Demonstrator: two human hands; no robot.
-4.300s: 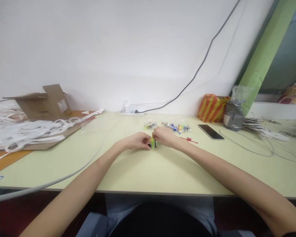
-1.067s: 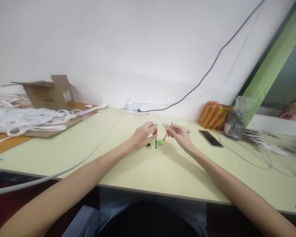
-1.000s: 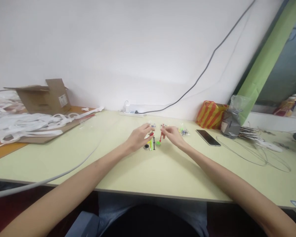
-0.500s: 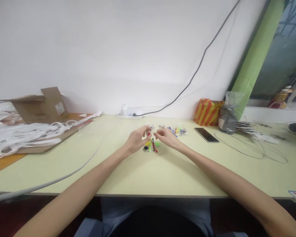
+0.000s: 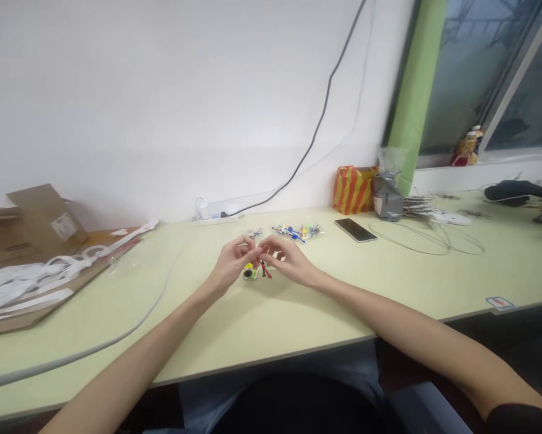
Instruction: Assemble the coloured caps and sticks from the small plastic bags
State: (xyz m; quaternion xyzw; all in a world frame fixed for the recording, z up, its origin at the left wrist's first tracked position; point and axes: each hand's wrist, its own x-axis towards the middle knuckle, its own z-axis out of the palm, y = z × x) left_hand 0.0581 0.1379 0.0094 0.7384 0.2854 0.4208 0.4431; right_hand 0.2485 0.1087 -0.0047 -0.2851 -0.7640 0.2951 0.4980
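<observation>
My left hand [image 5: 233, 263] and my right hand [image 5: 290, 260] meet over the table, their fingertips pinched together. A small red piece showed in the left fingers a moment ago; now the fingers mostly hide whatever is between them. Just below the hands lie small plastic parts: a round black piece [image 5: 248, 273], a yellow piece [image 5: 249, 266] and a red stick-like piece [image 5: 267, 272] beside a black one. Some green shows there too, partly covered. Behind the hands are a blue piece [image 5: 292, 233] and a clear bag of coloured parts [image 5: 310, 231].
A phone [image 5: 356, 229] lies to the right, near a striped bag [image 5: 352, 190] and a grey bag [image 5: 387, 198]. Thin wire loops [image 5: 447, 246] spread beyond. On the left are a cardboard box [image 5: 44, 226], white straps [image 5: 31, 280] and a grey cable [image 5: 117, 334].
My view has swung to the right. My hands, apart before, have come together at the fingertips, and the red piece is now mostly hidden.
</observation>
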